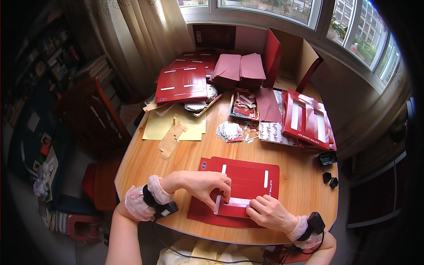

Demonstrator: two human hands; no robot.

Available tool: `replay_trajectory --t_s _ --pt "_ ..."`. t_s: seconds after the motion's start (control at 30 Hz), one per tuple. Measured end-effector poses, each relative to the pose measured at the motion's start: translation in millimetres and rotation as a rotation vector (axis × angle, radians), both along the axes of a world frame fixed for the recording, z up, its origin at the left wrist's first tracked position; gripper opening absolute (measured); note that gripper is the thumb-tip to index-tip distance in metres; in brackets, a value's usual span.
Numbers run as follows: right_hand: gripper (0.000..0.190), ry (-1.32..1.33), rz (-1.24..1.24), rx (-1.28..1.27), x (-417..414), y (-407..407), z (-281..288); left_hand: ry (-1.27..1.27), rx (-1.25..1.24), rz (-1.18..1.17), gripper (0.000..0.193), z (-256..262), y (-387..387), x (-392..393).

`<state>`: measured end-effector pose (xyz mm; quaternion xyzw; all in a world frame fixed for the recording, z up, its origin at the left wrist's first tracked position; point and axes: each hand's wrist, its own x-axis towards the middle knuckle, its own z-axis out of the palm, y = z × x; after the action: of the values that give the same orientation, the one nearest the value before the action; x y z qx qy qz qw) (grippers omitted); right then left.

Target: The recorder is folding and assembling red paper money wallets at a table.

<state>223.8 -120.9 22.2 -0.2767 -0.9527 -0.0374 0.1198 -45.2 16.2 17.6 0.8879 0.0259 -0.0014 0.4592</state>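
Note:
A flat red printed cardboard sheet (246, 174) with white slots lies on the wooden table right in front of me. Along its near side a narrow panel (232, 210) stands folded up, its pale inner face partly showing. My left hand (207, 187) arches over the panel's left end, thumb and fingertips on its edge. At the other end, my right hand (268, 212) has its fingers curled over the same panel and hides that part. Both wrists wear a pink ruffled cuff and a black strapped device with a cable.
Stacked red cardboard sheets (182, 82) lie back left over yellow paper (155, 127). Pink envelopes (253, 68) are piled behind a tray of small strips (243, 111). Assembled red boxes (306, 121) sit right, near small black parts (328, 158). White doilies (228, 131) lie mid-table.

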Motion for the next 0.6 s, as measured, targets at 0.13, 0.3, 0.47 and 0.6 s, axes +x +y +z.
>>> replay_trajectory --t_s 0.13,0.3,0.47,0.6 --pt "0.011 0.038 -0.022 0.003 1 -1 -2 0.035 -0.032 0.006 0.039 2 2 4" --pt "0.011 0.048 -0.025 0.023 1 -2 -5 0.065 -0.031 0.017 0.040 4 1 3" --pt "0.016 0.125 -0.064 -0.044 -1 -4 -12 -0.004 0.066 0.031 0.042 8 -9 8" --pt "0.026 0.209 -0.133 -0.136 -4 -4 -14 -0.034 0.295 0.067 0.049 8 -28 19"
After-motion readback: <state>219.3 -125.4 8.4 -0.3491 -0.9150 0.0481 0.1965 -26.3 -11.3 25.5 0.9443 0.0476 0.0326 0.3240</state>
